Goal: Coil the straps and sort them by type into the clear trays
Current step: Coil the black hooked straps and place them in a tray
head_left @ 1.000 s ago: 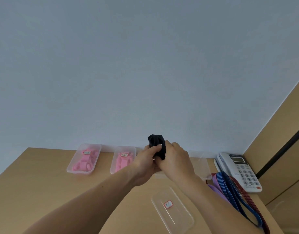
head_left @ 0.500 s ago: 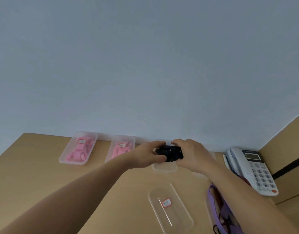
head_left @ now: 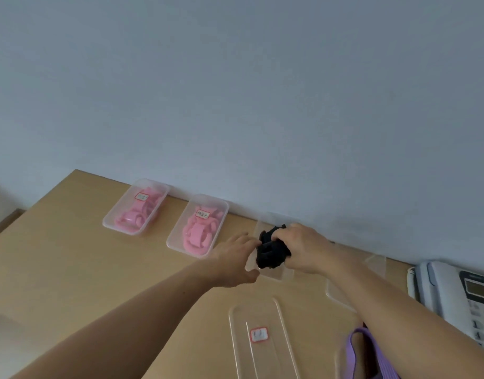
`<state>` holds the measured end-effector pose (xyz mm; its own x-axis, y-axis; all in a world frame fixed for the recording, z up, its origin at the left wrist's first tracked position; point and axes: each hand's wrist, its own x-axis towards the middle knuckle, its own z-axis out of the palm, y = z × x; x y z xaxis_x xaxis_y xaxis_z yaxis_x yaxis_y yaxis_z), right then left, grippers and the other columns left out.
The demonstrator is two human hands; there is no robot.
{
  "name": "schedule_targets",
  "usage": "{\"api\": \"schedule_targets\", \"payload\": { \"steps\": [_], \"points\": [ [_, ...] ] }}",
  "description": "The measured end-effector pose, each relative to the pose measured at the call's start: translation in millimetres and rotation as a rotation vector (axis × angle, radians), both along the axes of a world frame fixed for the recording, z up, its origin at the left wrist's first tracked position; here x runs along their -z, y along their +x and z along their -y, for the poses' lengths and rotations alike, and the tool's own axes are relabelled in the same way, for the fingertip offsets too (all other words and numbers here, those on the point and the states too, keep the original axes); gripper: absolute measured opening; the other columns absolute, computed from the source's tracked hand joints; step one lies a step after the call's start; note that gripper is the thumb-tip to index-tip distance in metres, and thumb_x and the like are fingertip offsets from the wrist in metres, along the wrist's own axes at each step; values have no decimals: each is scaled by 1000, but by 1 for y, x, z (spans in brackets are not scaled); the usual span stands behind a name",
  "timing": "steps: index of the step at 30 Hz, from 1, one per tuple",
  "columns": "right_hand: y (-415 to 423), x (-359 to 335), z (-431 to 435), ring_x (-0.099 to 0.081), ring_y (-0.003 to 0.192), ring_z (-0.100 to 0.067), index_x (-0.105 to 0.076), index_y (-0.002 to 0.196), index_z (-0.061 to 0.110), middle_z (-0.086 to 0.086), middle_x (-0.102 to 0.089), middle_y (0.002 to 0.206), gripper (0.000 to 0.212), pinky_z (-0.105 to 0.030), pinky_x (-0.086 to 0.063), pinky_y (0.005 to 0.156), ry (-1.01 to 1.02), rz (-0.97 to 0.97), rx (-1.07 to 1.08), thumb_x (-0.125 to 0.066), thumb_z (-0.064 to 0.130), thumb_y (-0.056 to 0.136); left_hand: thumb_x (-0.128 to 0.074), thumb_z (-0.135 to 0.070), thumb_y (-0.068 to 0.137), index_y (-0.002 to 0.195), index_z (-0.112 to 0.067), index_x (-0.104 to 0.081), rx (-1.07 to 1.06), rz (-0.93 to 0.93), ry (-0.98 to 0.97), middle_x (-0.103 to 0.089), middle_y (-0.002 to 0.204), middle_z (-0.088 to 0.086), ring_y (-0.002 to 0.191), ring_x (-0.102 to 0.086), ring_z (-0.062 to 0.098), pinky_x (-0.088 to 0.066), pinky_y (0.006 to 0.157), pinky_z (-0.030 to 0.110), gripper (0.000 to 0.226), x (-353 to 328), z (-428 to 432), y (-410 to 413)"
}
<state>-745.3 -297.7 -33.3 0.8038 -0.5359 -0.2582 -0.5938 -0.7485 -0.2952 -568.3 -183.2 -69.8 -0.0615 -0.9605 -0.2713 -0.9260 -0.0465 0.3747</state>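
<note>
1. The black strap, coiled into a bundle, sits over a clear tray at the table's back edge, just right of the two trays of pink straps.
2. The right hand is clamped round the bundle. The left hand lies against the bundle's left side by the tray rim; I cannot tell whether it pinches anything.
3. The step looks like seating the coil. Press it flat onto the tray floor before loosening, as soft webbing probably springs open.
4. Steady the light tray with the left hand so it does not skid.
5. Ease the fingers off one side at a time, tucking any loose end inside the rim.
</note>
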Motion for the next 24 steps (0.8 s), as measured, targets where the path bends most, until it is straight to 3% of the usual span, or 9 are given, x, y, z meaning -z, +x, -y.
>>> {"api": "schedule_targets", "payload": {
  "steps": [6,10,17,20,24],
  "points": [
    [6,26,8,-46,88,-17,-59,115,22,-1,-60,103,35,-29,-37,67,1,-82,-88,-64,22,80,-55,-48,92,151,-22,-32,14,41,-13,-30,159,-6,152,-11,16,-24,120,39,68,18,3,-7],
    [5,41,13,-55,101,-23,-60,116,19,-2,-55,114,32,-32,-44,75,-26,-85,-118,-62,15,84,-52,-45,95,149,-23,-38,24,38,-29,-33,157,-5,151,-14,17,-24,120,36,60,23,2,-9],
    [13,55,4,-53,99,-25,-54,118,21,-4,-50,111,30,-31,-29,67,-229,-146,-152,-60,19,89,-52,-44,95,127,-28,-65,17,16,-173,-59,131,-7,134,-38,18,-36,102,29,38,22,4,-10],
    [11,56,6,-51,99,-24,-54,120,22,-4,-49,112,32,-30,-29,66,-189,-152,-112,-59,18,89,-57,-44,92,112,-30,-73,-12,31,-188,-63,115,-8,119,-45,16,-38,95,27,29,18,13,-10],
    [6,54,11,-52,100,-21,-56,122,23,0,-49,113,44,-28,-35,69,19,-96,-38,-66,21,79,-61,-41,91,107,-28,-74,-11,60,-143,-61,113,-5,114,-44,18,-38,92,28,25,19,21,-10]
  ]
}}
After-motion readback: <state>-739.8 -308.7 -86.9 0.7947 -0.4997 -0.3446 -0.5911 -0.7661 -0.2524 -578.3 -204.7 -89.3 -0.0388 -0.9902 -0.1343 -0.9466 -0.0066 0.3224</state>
